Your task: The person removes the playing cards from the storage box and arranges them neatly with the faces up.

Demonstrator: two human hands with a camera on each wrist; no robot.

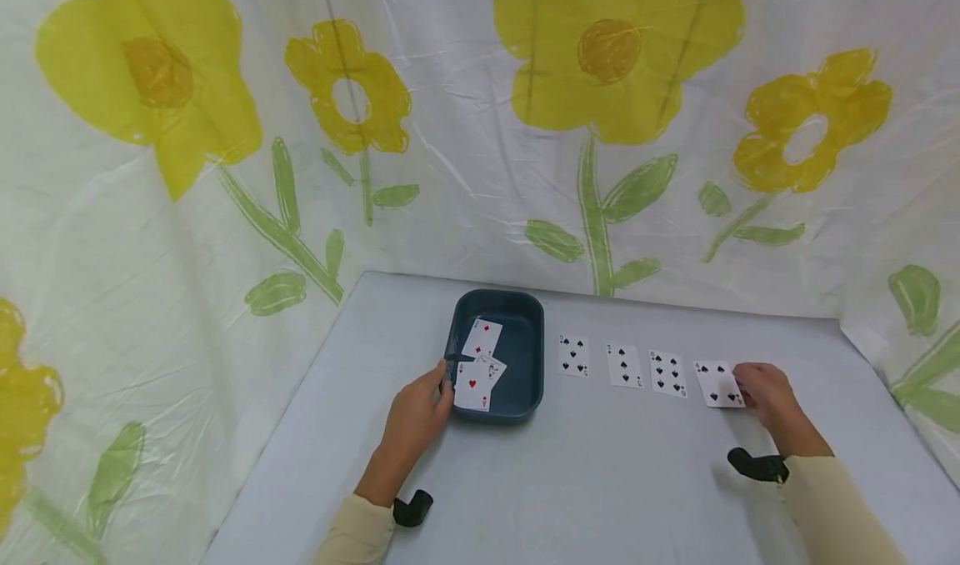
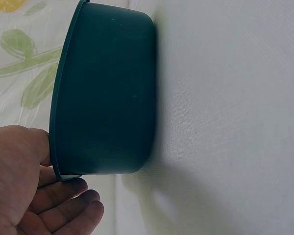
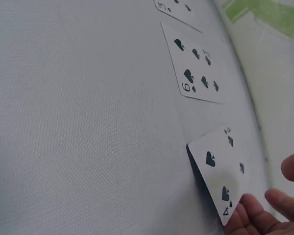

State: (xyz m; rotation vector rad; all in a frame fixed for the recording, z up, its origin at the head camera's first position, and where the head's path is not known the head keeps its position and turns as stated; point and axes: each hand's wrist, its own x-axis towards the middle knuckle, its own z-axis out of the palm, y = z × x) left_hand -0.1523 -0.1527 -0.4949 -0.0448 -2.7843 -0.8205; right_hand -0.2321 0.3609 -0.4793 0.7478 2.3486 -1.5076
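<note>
- Nearest, pale sleeves [image 1: 836,502] are lying over the table [image 1: 585,490].
- The left hand [image 1: 416,415] is pinching the bin [image 2: 105,88] at its left rim; its other fingers are bending loosely below.
- The right hand [image 1: 767,394] is holding the four of spades [image 1: 720,382] by the right edge, fingers curled; where the thumb is pressing, I cannot tell.
- The four is extending leftward from these fingers, toward the bin, its long axis pointing away from the person, its near edge rising slightly.
- Between four and bin, three other spades [image 1: 624,367] are forming a row.
- Inside the bin, the ace of hearts [image 1: 471,388] is lying nearer, a diamond card [image 1: 483,337] farther.
- Farthest, a flowered curtain [image 1: 465,215] is hanging.
</note>
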